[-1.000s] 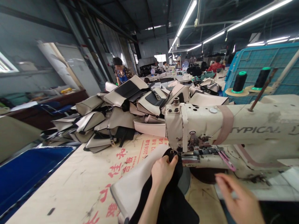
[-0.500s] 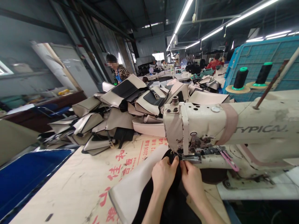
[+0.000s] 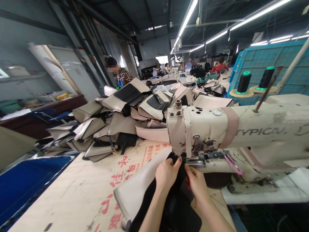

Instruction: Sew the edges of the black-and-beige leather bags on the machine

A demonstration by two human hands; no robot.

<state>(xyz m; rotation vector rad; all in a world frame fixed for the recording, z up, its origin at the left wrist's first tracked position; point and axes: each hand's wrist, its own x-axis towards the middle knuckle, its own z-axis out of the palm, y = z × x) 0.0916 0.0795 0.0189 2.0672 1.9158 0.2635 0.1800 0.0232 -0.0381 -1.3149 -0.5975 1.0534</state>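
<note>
A cream-and-black bag piece [image 3: 137, 185] lies under the head of the sewing machine [image 3: 205, 124], its black part [image 3: 180, 209] hanging toward me. My left hand [image 3: 166, 172] pinches the black edge just in front of the needle area. Close beside it on the right, my right hand [image 3: 195, 180] grips the same black material with thumb and fingers together. The needle and presser foot are mostly hidden by the machine head and my fingertips.
Finished-looking cream bags [image 3: 123, 125] are heaped behind the plywood table [image 3: 79, 190]. Thread spools [image 3: 244, 83] stand behind the machine, near a blue crate [image 3: 272, 61]. Pink-handled snips [image 3: 231, 162] lie on the machine bed. A co-worker [image 3: 120, 72] is beyond the heap.
The black material has shifted slightly under my hands, and its lower flap now spreads further right. My right hand's fingers sit a little lower. The view has turned slightly.
</note>
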